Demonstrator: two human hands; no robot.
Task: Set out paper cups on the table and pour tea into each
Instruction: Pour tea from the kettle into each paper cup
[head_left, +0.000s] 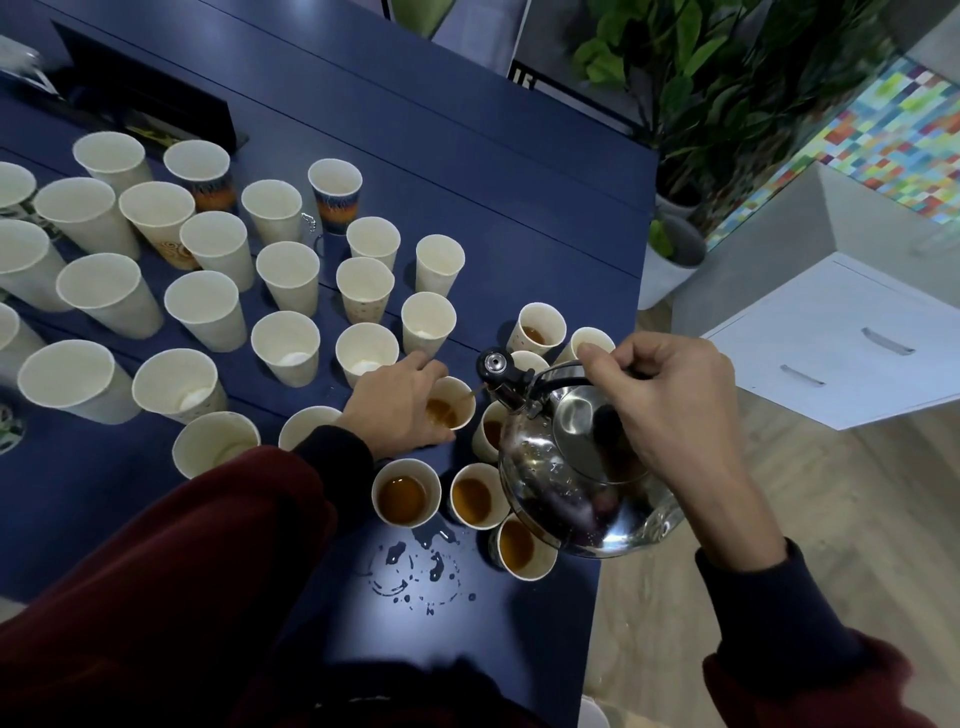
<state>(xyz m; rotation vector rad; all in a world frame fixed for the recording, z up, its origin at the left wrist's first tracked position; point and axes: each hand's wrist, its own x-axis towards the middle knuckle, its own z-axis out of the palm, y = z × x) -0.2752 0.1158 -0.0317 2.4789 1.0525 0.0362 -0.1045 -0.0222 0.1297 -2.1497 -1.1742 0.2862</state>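
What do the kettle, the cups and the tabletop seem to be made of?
Kettle: polished metal, probably stainless steel; it mirrors its surroundings. Cups: matte off-white paper, with rolled rims. Table: smooth dark blue, slightly glossy; painted or laminated, I cannot tell. Spilled drops bead on it.

Glossy metal kettle (571, 478), matt paper cups (208, 306), smooth table (467, 156).

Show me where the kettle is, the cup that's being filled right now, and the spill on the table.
kettle (545, 483): head view, on its shiny steel body beside the lid.
cup being filled (445, 411): head view, on the tea inside it.
spill (435, 565): head view, on one of its dark puddles.
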